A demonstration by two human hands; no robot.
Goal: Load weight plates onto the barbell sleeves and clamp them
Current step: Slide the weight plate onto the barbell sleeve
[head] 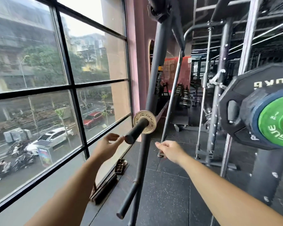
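Nearest, low: dark peg [127, 199] sticking out from the rack post [141, 160]. Above it, both hands out front, empty. Left hand [108, 145] loose, fingers and thumb parted, just beside the end face of the barbell sleeve [136, 128]; touching or not, cannot tell. Right hand [169, 150] loosely curled, gripping nothing visible, apart from the sleeve, off to its right. Further up the sleeve: small gold plate [151, 119], upright, already slid on. No clamp seen on this sleeve or in either hand. Off right, stacked face to face at frame edge: black plate [238, 98], blue plate [253, 115], green plate [273, 121] outermost. Beyond, left: window [39, 62].

Handling, judged: gold plate small, so probably light; rigid metal, no give; likely slides easily on the smooth sleeve, so liable to creep outward until clamped. Best taken by the rim, thumb on one face, fingers on the other, kept square to the sleeve. Black plate far bigger, probably heavy; two-hand job, by the grip slot.

Count: two hands, one near sleeve, one gold plate on it, three plates in the right-hand stack, zero clamps in view.
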